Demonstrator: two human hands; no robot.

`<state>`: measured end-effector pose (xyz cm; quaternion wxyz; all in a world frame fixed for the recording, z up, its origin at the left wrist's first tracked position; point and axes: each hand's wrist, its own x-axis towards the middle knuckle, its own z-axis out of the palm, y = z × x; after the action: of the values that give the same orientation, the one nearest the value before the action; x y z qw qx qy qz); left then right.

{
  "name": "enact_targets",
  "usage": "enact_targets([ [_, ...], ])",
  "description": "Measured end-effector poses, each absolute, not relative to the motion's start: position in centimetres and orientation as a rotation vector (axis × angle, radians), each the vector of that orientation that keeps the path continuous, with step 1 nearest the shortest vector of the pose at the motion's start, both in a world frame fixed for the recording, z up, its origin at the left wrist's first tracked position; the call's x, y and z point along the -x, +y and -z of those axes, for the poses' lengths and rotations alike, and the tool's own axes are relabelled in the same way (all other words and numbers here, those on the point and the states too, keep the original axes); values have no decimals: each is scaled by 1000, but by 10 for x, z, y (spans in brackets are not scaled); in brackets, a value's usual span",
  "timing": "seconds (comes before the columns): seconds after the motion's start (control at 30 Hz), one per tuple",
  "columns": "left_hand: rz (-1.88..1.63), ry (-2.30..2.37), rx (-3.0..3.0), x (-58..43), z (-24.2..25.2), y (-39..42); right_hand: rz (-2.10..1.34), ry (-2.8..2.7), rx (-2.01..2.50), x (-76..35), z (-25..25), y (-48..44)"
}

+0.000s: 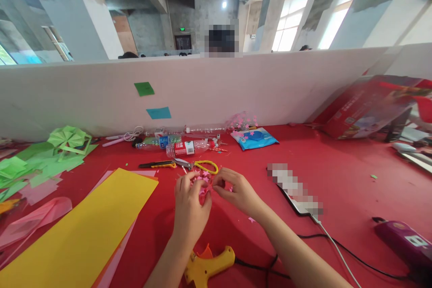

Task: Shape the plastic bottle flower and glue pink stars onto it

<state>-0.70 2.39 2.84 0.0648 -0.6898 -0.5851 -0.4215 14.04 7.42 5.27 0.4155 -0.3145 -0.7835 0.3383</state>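
My left hand is closed around a small clear piece dotted with pink stars, over the red table. Close on its right, my right hand has its thumb and fingertips pinched together beside the pink stars; whatever lies between them is too small to make out. Just beyond both hands are scissors with yellow handles and a yellow-black cutter knife. Below my wrists lies a yellow glue gun. One loose pink star rests on the table under my right forearm.
Yellow paper sheets and green paper pieces cover the left. Plastic bottles and a blue packet lie near the white partition. At right are a phone, cables, a purple device and a red bag.
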Motion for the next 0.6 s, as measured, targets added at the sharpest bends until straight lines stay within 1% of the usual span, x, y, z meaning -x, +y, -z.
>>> enact_targets([
  [0.43,1420,-1760,2123,5,-24,25,-964,-1917,857,-136,-48,73],
  [0.53,1471,-1782,2120,4,-23,25,-868,-1957,792,-135,-45,72],
  [0.6,1486,-1785,2118,4,-22,25,-686,-2023,723,-136,-41,71],
])
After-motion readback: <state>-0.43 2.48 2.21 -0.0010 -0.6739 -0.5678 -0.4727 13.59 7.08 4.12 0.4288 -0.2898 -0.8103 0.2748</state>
